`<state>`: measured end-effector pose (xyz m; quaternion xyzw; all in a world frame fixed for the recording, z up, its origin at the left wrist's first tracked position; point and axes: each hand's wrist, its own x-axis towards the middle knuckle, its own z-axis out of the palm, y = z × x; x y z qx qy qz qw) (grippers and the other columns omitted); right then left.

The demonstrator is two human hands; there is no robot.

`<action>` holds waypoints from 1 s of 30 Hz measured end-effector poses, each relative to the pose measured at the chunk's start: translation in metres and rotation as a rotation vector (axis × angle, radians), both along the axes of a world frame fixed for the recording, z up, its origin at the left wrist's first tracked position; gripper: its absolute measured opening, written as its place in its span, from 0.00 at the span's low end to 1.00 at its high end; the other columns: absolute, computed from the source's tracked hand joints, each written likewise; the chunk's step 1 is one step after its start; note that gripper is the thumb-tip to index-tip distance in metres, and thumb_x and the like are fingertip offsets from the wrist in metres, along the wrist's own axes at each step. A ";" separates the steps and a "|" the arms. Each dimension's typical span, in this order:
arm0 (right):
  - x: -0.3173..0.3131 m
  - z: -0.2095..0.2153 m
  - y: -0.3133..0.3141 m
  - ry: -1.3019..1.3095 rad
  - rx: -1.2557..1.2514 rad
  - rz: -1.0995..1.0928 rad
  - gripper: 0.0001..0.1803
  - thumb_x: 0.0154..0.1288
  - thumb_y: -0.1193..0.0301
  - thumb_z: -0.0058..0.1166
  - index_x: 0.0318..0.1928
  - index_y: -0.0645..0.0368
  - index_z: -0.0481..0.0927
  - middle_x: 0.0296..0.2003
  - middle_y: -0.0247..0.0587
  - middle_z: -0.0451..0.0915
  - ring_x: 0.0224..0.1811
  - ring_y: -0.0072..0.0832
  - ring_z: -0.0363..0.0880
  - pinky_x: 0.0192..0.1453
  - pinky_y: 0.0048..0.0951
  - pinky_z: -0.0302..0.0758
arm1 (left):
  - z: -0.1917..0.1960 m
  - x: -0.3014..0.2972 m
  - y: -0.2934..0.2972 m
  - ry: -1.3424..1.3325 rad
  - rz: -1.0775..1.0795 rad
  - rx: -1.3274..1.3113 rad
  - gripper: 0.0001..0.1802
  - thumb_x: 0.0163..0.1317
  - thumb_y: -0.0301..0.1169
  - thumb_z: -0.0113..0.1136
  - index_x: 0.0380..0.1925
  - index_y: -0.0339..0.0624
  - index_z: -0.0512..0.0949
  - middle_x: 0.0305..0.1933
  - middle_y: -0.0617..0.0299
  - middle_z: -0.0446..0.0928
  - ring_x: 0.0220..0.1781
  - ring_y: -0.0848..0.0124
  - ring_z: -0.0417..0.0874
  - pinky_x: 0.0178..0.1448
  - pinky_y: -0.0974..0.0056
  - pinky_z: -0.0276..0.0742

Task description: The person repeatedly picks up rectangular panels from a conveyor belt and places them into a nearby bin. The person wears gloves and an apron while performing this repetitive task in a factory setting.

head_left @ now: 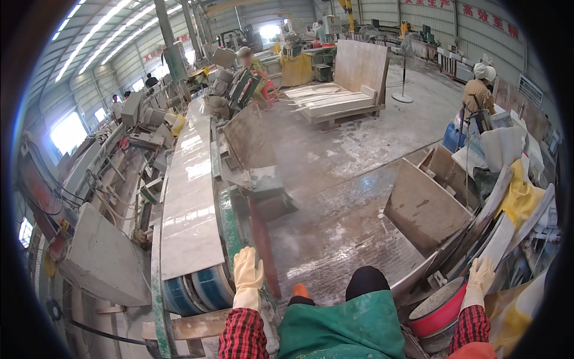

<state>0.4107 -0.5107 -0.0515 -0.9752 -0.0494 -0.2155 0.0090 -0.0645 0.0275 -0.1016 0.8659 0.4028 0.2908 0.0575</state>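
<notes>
Dusty concrete floor point(359, 161) of a stone workshop runs between a long conveyor line carrying a pale polished slab point(188, 197) and stacked offcuts at the far side. Just beyond the left hand point(247, 276), whose gloved fingers lie straight and together on the machine's green edge point(230, 224), sits that slab's near end. The right hand point(480, 276), gloved, rests with fingers loosely spread against leaning stone pieces point(499, 239), a red basin point(442, 308) just below its fingertips.

Both gloved hands — left point(247, 276), right point(480, 278) — extended forward (fingers flat).
</notes>
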 end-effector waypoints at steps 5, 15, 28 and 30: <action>0.002 -0.012 -0.005 -0.062 0.004 0.021 0.26 0.75 0.54 0.49 0.61 0.60 0.76 0.62 0.48 0.78 0.65 0.45 0.73 0.67 0.46 0.70 | -0.006 0.002 0.004 -0.041 -0.018 0.189 0.17 0.53 0.23 0.60 0.46 0.35 0.78 0.51 0.46 0.79 0.56 0.48 0.77 0.65 0.51 0.70; -0.013 -0.010 0.001 -0.077 0.003 0.018 0.27 0.75 0.53 0.50 0.61 0.60 0.76 0.62 0.49 0.77 0.65 0.46 0.73 0.67 0.48 0.70 | -0.008 -0.004 0.004 -0.007 -0.005 -0.040 0.26 0.54 0.24 0.61 0.56 0.33 0.77 0.64 0.42 0.76 0.69 0.46 0.73 0.77 0.47 0.62; -0.021 -0.015 0.001 -0.026 0.007 0.010 0.30 0.76 0.51 0.48 0.64 0.62 0.76 0.65 0.52 0.76 0.69 0.47 0.71 0.69 0.49 0.68 | -0.027 -0.004 0.006 -0.057 0.063 0.101 0.04 0.55 0.27 0.65 0.27 0.38 0.84 0.49 0.52 0.81 0.62 0.49 0.76 0.73 0.49 0.66; -0.016 -0.021 -0.007 -0.020 0.018 0.020 0.30 0.75 0.50 0.49 0.64 0.62 0.76 0.65 0.53 0.75 0.69 0.48 0.70 0.70 0.49 0.68 | -0.019 -0.002 0.006 -0.058 0.030 0.044 0.04 0.55 0.27 0.65 0.28 0.38 0.85 0.48 0.52 0.81 0.61 0.50 0.76 0.73 0.49 0.66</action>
